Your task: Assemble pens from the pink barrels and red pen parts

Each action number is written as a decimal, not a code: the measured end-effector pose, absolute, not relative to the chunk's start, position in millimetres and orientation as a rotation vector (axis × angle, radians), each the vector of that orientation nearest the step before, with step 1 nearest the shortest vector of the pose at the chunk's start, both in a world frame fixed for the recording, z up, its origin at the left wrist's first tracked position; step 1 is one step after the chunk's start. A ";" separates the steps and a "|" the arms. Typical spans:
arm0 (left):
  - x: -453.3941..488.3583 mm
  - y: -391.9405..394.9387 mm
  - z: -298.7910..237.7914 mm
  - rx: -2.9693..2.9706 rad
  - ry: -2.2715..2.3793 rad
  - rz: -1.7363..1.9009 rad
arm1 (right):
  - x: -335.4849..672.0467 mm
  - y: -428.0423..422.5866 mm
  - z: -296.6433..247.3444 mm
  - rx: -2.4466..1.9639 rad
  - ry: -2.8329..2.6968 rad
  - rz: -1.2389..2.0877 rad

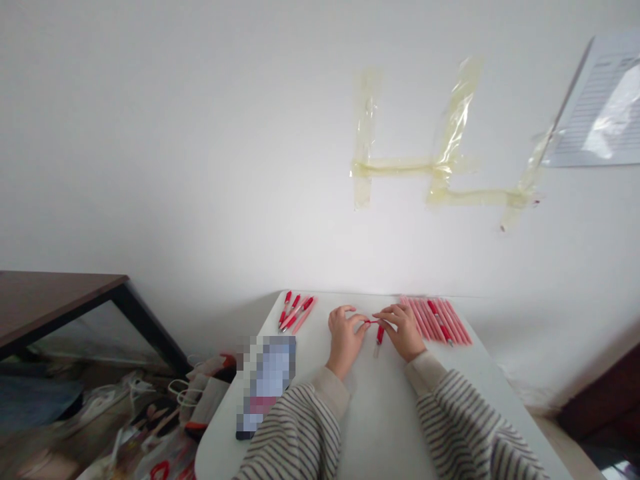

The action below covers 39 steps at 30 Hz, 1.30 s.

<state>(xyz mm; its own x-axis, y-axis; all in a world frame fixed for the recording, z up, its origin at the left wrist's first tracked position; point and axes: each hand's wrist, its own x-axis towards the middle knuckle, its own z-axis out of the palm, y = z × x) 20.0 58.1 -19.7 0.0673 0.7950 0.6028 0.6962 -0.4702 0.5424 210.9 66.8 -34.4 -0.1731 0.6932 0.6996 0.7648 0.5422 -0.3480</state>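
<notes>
Pinched narrow, thumb to finger, the left grip [347,337] holds one end of a thin red piece [371,322], and the right grip [403,332], equally narrow, has the other end over a white surface [375,413], as I watch remotely through the head camera. Clock positions are read from the red piece.

At 9 o'clock, far off, a dark-topped table [60,287] stands near the white wall [200,167]. At 8 o'clock, bags and cords [200,393] lie heaped beside the surface; nearer on that bearing, a phone [270,380], its screen pixelated on my feed, rests on top. At 9 o'clock, between table and hands, a loose group of red-and-pink pens [299,315] lies by the far edge. A striped sleeve [305,427] with a beige cuff enters from 7 o'clock.

Just beside the right fingertips, toward 5 o'clock, is a red-and-clear pen part [380,335]; I cannot tell whether it is held. Between 12 and 1, yellowed tape [400,167] runs across the wall. At 3 o'clock, pink barrels [420,320] lie side by side, a red pen [440,323] among them. Between 1 and 2, printed paper [580,127] hangs high.
</notes>
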 end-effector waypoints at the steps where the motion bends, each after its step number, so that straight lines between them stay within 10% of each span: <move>1: 20.0 57.9 -18.9 2.204 1.561 1.371 | 210.5 66.4 -33.3 -1.182 -1.896 -0.100; 39: 12.9 59.7 -21.5 2.137 1.611 1.418 | 242.0 68.3 -24.3 -1.378 -1.986 -0.160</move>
